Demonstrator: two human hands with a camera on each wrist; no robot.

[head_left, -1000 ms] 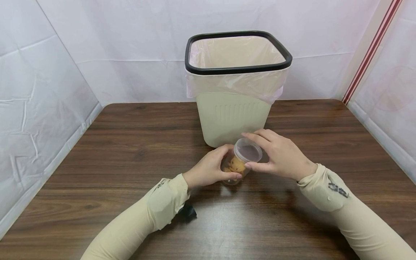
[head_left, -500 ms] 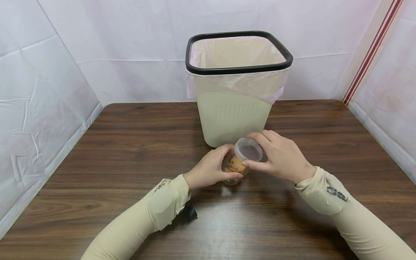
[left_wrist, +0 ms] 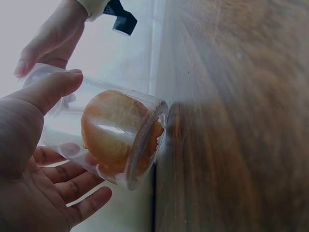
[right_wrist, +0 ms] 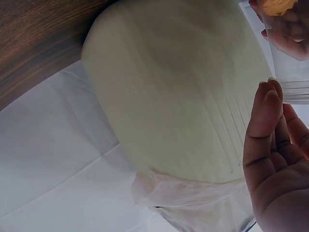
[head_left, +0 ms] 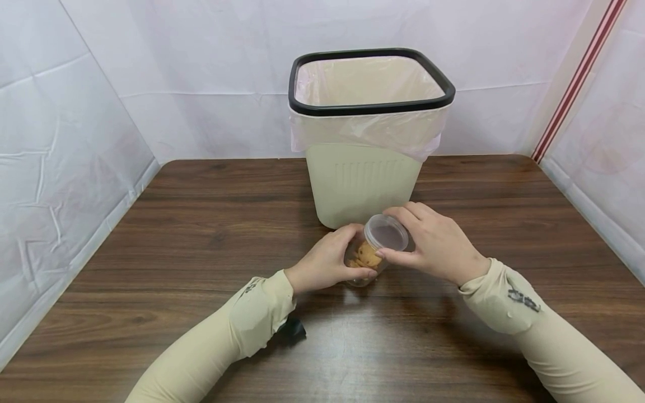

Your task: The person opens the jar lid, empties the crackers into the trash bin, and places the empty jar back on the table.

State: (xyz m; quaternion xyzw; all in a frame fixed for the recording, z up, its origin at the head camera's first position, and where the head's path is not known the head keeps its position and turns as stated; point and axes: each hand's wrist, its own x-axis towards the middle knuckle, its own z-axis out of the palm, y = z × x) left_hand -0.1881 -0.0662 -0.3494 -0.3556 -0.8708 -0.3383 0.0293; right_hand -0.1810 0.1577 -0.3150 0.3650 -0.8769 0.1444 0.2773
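A clear plastic jar point(head_left: 359, 281) with several golden-brown cookies point(head_left: 367, 256) in its lower part is close in front of the bin. My left hand point(head_left: 326, 258) grips its side, thumb on the near face and fingers round the far one. The left wrist view shows the jar's base right at the tabletop and the cookies point(left_wrist: 112, 126) through the wall. At the top sits a translucent round lid point(head_left: 387, 233). My right hand point(head_left: 434, 244) holds this lid at its edge, thumb in front and fingers behind. In the right wrist view those fingers partly hide the ridged rim.
A cream trash bin point(head_left: 363, 182) with a black rim and a pinkish liner stands behind the jar on the dark wooden table point(head_left: 227, 207). Something small and black point(head_left: 292, 331) shows beside the left sleeve. White sheeting point(head_left: 201, 78) encloses the back and sides.
My right fingers have shifted slightly along the lid's edge, the thumb moving a little left and up. The left hand and the jar have stayed nearly still.
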